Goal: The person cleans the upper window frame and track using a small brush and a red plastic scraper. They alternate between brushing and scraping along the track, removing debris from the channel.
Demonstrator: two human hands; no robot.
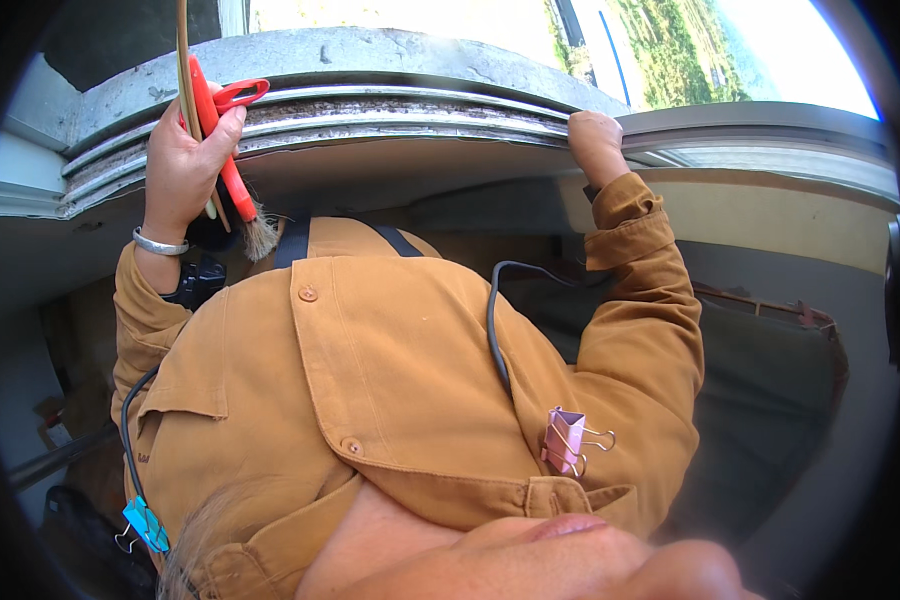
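My left hand (187, 161) is closed round a red-handled brush (221, 135), its pale, frayed bristles pointing down towards my jacket. In the same grip are thin wooden or bamboo sticks (183, 60) and a red loop-shaped handle (244, 91); what the loop belongs to is hidden. Behind this hand runs the metal window track (405, 112), its grooves dark with dirt. My right hand (596, 142) is closed on the end of a sliding window frame (750, 120) at the right; its fingertips are hidden.
Beyond the track lies a grey concrete sill (390, 56), with bright outdoors and greenery past it. A metal window jamb (34, 154) stands at the left. Black cables (495, 322) run along my brown jacket, with a pink binder clip (565, 442) and a blue one (145, 525) on it.
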